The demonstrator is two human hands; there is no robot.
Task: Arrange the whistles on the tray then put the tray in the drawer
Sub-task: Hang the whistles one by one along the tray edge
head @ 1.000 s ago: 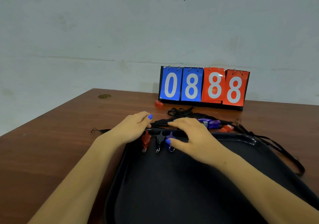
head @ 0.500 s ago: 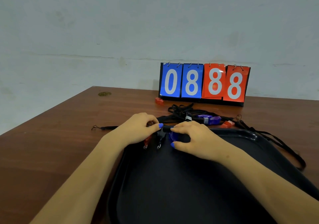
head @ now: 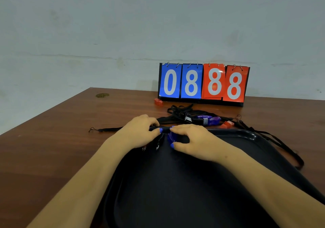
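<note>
Both hands meet at the far rim of the black tray (head: 253,136), which lies on the brown wooden table (head: 52,148) directly before the person. Her right hand (head: 191,141) has its fingers curled over a blue whistle (head: 171,138) just inside that rim, index finger above and thumb below, pinching it. Beside it the left hand (head: 139,134) is also curled, its thumb tip touching the dark cord at the rim; exactly what it grips is hidden beneath the fingers. Under the left hand, two small metal rings (head: 157,147) of other whistles peek out on the tray floor, with a trace of red next to one of them.

Past the tray's far edge lies a tangle of black lanyards (head: 181,112), with a purple whistle (head: 212,120) and a red whistle (head: 228,123) among them. One lanyard trails off left across the table, another runs along the tray's right side. Farther back a small red whistle (head: 158,102) sits near a flip scoreboard (head: 204,83) reading 0 8 in blue and 8 8 in red, standing against the pale wall (head: 105,25).
</note>
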